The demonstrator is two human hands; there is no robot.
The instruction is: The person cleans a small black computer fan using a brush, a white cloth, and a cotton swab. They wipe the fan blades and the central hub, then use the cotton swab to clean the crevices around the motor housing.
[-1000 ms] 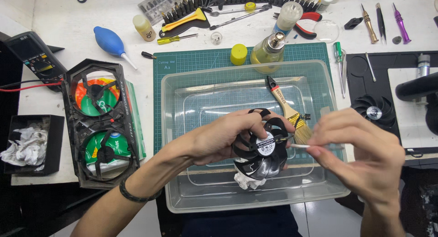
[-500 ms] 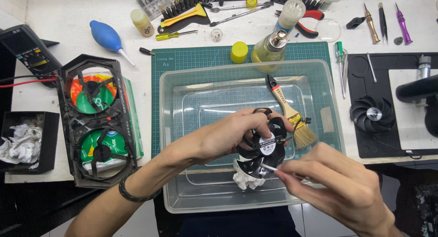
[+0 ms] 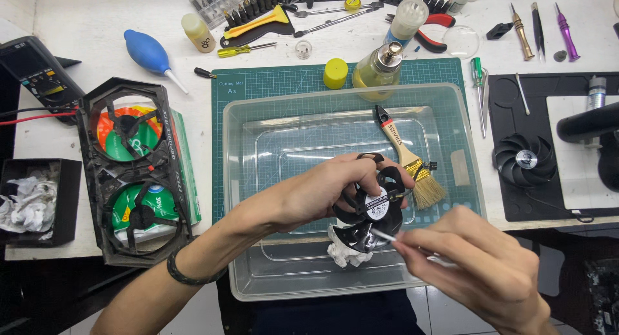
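Now, step in hand: we judge this to be the cleaning of a small black fan (image 3: 369, 209) with a thin white swab (image 3: 385, 236), worked over a clear plastic tub (image 3: 258, 199).
Left hand: our left hand (image 3: 322, 190) is closed around the fan from its left side, fingers curled over the top rim, holding it above the tub with the round hub label facing up.
Right hand: our right hand (image 3: 477, 267) is pinched shut on the swab, whose tip touches the fan at its lower right blades.
Fan's place: it is held in the air over the near middle of the tub, just above a crumpled white tissue (image 3: 345, 252) lying on the tub floor.
Around it: a paintbrush (image 3: 409, 159) with a wooden handle leans inside the tub just beside the fan; a second loose fan (image 3: 523, 159) lies on the black mat to the right, well apart.
Next move, as we judge it: the swab needs a light, steady stroke along each blade, while the left hand turns the fan a little to bring up uncleaned blades.
Care: we should keep pressure low, since the blades look thin.
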